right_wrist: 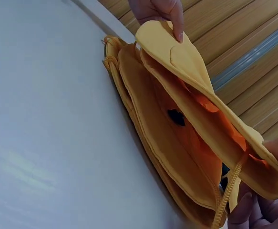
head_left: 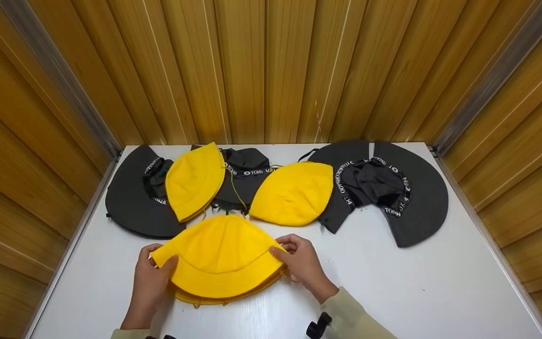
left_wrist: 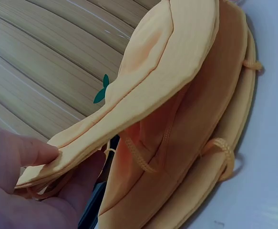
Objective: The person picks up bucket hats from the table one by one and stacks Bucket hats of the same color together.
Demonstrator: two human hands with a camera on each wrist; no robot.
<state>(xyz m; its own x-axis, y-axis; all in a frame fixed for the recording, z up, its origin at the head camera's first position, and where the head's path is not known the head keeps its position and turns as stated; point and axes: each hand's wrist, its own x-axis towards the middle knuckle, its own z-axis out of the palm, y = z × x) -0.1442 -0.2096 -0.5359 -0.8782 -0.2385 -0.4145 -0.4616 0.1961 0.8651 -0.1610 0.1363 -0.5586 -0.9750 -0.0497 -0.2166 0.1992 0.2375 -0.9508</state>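
Both hands hold a flattened yellow bucket hat [head_left: 226, 245] by opposite ends of its brim. My left hand [head_left: 151, 278] pinches the left end, thumb on top and fingers underneath. At the right end, my right hand [head_left: 304, 263] grips the brim the same way. More yellow hat brims [left_wrist: 220, 119] lie layered beneath it, close over the white table, with cord loops [left_wrist: 222, 155] hanging from their edges. A yellow cord [right_wrist: 227, 195] hangs near the right hand's fingers. A green leaf tip [left_wrist: 102, 89] stands up from the hat's top.
Behind the held hat lie two yellow hats, one on the left [head_left: 195, 181] and one on the right [head_left: 294, 193]. Dark wide-brimmed hats with lettered bands spread at the left [head_left: 132, 202], middle [head_left: 247, 188] and right [head_left: 421, 197]. Wood-look panels [head_left: 280, 70] wall in the white table [head_left: 440, 292].
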